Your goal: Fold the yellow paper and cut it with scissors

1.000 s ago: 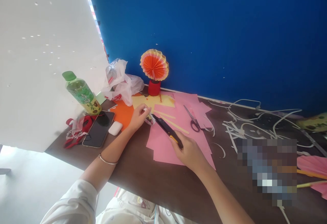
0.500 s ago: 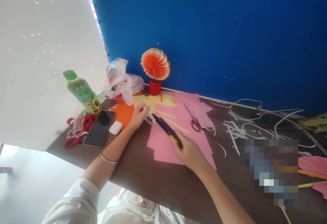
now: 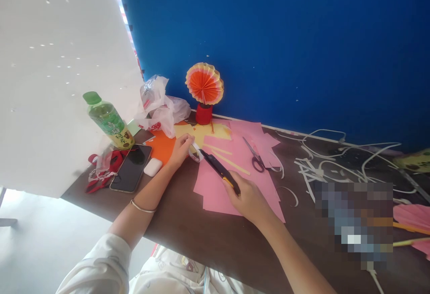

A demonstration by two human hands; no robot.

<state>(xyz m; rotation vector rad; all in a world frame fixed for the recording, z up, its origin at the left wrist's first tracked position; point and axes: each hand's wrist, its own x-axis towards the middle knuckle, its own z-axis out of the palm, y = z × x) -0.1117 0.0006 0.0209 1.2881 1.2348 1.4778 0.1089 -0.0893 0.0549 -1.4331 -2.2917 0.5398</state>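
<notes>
My right hand (image 3: 245, 193) is closed around the rear of a black and yellow tool (image 3: 220, 168), which looks like a glue gun or cutter. Its tip points up and left to a roll of white tape (image 3: 195, 152). The fingers of my left hand (image 3: 182, 148) pinch the tape at the roll's upper left. Beneath the tool lie pink paper sheets (image 3: 218, 195) with thin yellow strips (image 3: 231, 162) on them. Scissors (image 3: 257, 157) rest open on the pink paper, right of the tool.
A folded paper fan (image 3: 204, 83) stands in a red holder (image 3: 204, 114) near the blue wall. On the left are a green bottle (image 3: 110, 121), a phone (image 3: 131, 168), a white case (image 3: 152, 167) and plastic bags (image 3: 164, 110). White cables (image 3: 322, 133) and paper scraps lie at the right.
My left hand has shifted slightly left from the tape roll. My right hand and the tool have hardly moved.
</notes>
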